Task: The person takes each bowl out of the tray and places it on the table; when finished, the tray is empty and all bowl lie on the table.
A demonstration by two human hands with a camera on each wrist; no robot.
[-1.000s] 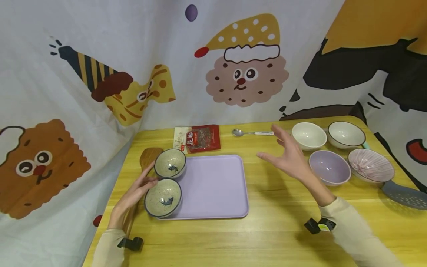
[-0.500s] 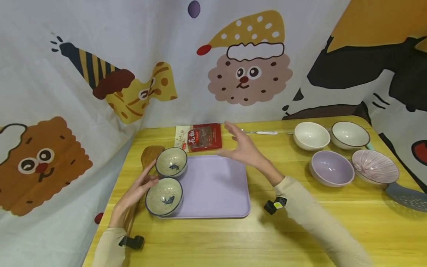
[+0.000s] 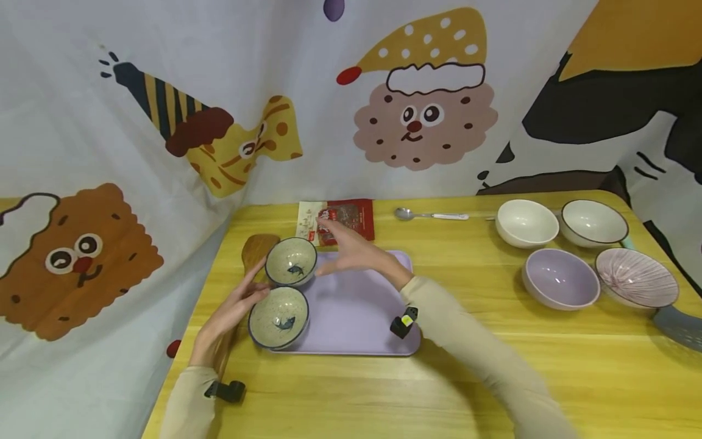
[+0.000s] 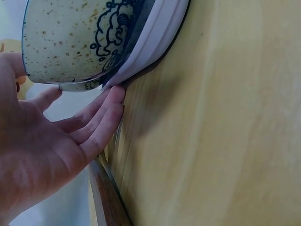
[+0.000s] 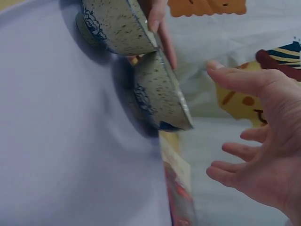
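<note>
Fish-motif bowls (image 3: 278, 317): two, round, speckled, are sitting at nine o'clock on one rectangular tray (image 3: 356, 323).
Left hand (image 3: 236, 305): is touching one, fingers loosely parted.
Right hand (image 3: 351, 247): is hovering empty, widely spread.

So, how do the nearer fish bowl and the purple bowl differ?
The nearer fish bowl is speckled with a dark rim; the purple bowl is plain inside. The fish bowl stands on the tray; the purple bowl, on the table. The left hand is beside the fish bowl; no hand is at the purple bowl. Both are upright and empty.
</note>
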